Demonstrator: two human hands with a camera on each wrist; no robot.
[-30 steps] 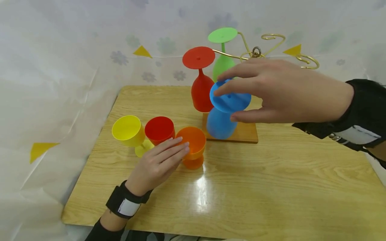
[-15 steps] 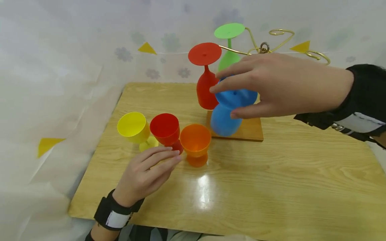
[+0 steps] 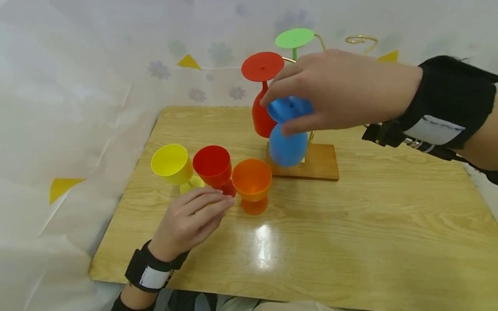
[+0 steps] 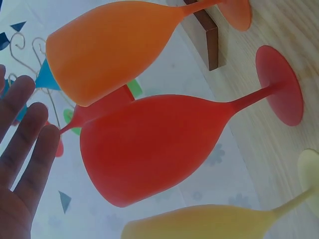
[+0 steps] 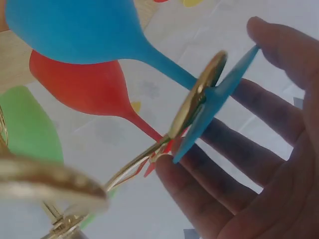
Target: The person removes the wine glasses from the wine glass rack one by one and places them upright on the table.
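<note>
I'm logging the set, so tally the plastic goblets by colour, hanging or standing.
Red goblets: 2, one hanging on the rack, one standing
Green goblet: 1, hanging
Blue goblet: 1, upside down at the rack, foot in the right hand
Yellow goblet: 1, standing
Orange goblet: 1, standing
Total: 6

In the head view the right hand [image 3: 342,93] covers most of the gold rack [image 3: 362,39] and the green goblet's bowl. The yellow goblet [image 4: 209,224] is cut off at the left-wrist frame's bottom. A blurred gold hook [image 5: 45,181] fills the right-wrist frame's lower left.
</note>
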